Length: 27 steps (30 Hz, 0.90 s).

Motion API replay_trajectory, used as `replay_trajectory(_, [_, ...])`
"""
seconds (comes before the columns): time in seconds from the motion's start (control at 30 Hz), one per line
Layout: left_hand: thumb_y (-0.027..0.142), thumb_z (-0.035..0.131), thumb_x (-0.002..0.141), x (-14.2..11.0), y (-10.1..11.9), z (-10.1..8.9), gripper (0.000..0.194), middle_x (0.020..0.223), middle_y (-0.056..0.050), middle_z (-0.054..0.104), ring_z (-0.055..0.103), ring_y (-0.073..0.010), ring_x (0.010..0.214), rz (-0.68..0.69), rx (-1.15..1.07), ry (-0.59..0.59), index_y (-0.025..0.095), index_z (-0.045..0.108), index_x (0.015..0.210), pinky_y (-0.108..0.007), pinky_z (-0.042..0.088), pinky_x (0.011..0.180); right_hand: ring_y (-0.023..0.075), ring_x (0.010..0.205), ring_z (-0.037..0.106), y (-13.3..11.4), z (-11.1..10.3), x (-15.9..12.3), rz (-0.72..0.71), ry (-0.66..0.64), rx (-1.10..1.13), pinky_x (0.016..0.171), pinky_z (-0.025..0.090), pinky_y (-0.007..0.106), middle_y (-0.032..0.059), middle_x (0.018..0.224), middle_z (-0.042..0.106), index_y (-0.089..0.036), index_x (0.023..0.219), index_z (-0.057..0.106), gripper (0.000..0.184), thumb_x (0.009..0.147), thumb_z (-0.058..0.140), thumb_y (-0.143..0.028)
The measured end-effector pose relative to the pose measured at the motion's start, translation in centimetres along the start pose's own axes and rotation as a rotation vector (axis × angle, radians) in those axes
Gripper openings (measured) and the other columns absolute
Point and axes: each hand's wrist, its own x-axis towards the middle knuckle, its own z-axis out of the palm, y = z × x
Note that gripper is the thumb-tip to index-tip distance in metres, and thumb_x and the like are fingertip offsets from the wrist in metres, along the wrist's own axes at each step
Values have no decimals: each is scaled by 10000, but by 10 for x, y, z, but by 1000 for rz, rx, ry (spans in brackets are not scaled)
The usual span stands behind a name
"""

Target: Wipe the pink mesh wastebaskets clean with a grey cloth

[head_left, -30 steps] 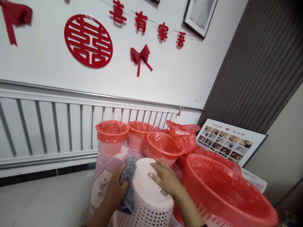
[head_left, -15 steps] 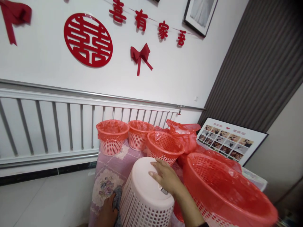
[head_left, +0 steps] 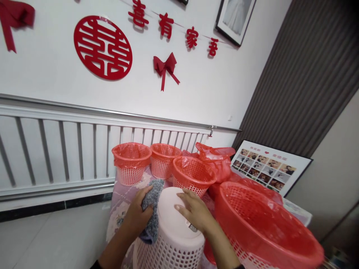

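Observation:
A pale pink perforated plastic basket (head_left: 172, 239) stands upside down on the table in front of me. My left hand (head_left: 138, 215) grips a grey cloth (head_left: 151, 209) and presses it against the basket's upper left edge. My right hand (head_left: 196, 211) lies flat on the upturned base, fingers spread, beside a small sticker. Both forearms come in from the bottom of the view.
Three small baskets lined with red bags (head_left: 131, 162) (head_left: 164, 160) (head_left: 193, 175) stand behind on a floral pink tablecloth (head_left: 123, 198). A large red-lined basket (head_left: 263, 228) sits at my right. A white radiator (head_left: 70, 149) lines the wall; a photo board (head_left: 270, 166) leans at the right.
My left hand with the cloth dropped down the basket's left side half a second ago and has come back up to the top edge. My right hand stayed on the base.

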Motion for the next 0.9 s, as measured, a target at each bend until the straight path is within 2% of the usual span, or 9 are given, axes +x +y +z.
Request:
replay_trajectory(0.07, [127, 529, 705, 11, 8, -1, 651, 1464, -43, 535, 440, -202, 1388, 81, -1, -40, 230, 551, 1348, -374, 262, 1219, 306, 1374, 444, 1, 1, 0, -9, 10, 2, 1157, 326, 452, 158, 1482, 500, -187, 1324, 630, 572, 877, 588, -541])
replay_trajectory(0.13, [117, 526, 682, 22, 2, 3, 647, 1440, -61, 558, 461, -211, 1368, 90, 9, -75, 208, 580, 1321, -373, 268, 1215, 311, 1375, 443, 1, 1, 0, -6, 4, -1, 1157, 326, 456, 162, 1482, 499, -183, 1325, 629, 576, 876, 588, -543])
replay_trajectory(0.23, [130, 487, 695, 33, -29, 13, 653, 1431, -140, 563, 493, -257, 1344, -17, 37, -102, 114, 555, 1345, -431, 304, 1195, 322, 1378, 438, 0, 0, 0, 7, -6, -6, 1158, 322, 466, 171, 1485, 492, -174, 1333, 624, 586, 875, 589, -539])
replay_trajectory(0.33, [103, 481, 649, 30, -70, 24, 671, 1384, -141, 614, 532, -268, 1315, -136, 64, -157, 98, 589, 1312, -429, 336, 1176, 321, 1368, 447, -1, -1, 1, -3, -2, -11, 1156, 325, 464, 171, 1474, 504, -171, 1332, 625, 578, 877, 589, -527])
replay_trajectory(0.5, [74, 499, 590, -5, -126, 37, 700, 1362, -103, 644, 532, -260, 1326, -291, 139, -229, 128, 628, 1276, -385, 326, 1178, 326, 1368, 446, -1, -1, 1, -3, -13, -10, 1154, 327, 467, 178, 1476, 500, -164, 1333, 624, 585, 877, 590, -528])
replay_trajectory(0.63, [55, 490, 601, -45, -154, 45, 764, 1445, -189, 552, 482, -266, 1376, -425, 240, -234, 10, 522, 1363, -354, 292, 1192, 327, 1377, 438, 0, 1, 1, 3, -9, 0, 1158, 321, 470, 180, 1477, 499, -164, 1334, 624, 583, 879, 587, -527])
replay_trajectory(0.7, [64, 479, 642, -65, -162, 47, 766, 1482, -205, 505, 456, -255, 1398, -474, 284, -225, -21, 462, 1403, -337, 287, 1195, 329, 1375, 440, 0, 1, 1, 2, -4, 7, 1155, 325, 474, 178, 1476, 501, -172, 1331, 627, 576, 877, 590, -525])
replay_trajectory(0.77, [100, 479, 687, -84, -164, 48, 740, 1491, -168, 508, 449, -247, 1405, -497, 317, -211, 37, 462, 1424, -346, 280, 1203, 332, 1377, 438, 0, 1, 0, 4, 0, 13, 1155, 323, 480, 178, 1472, 505, -175, 1325, 632, 577, 869, 600, -528])
replay_trajectory(0.9, [177, 577, 639, -107, -158, 42, 667, 1368, -157, 627, 498, -364, 1352, -475, 337, -194, 133, 622, 1303, -499, 260, 1214, 331, 1380, 437, 4, 0, 2, -21, -23, 56, 1163, 316, 487, 191, 1484, 490, -156, 1322, 633, 624, 838, 630, -550])
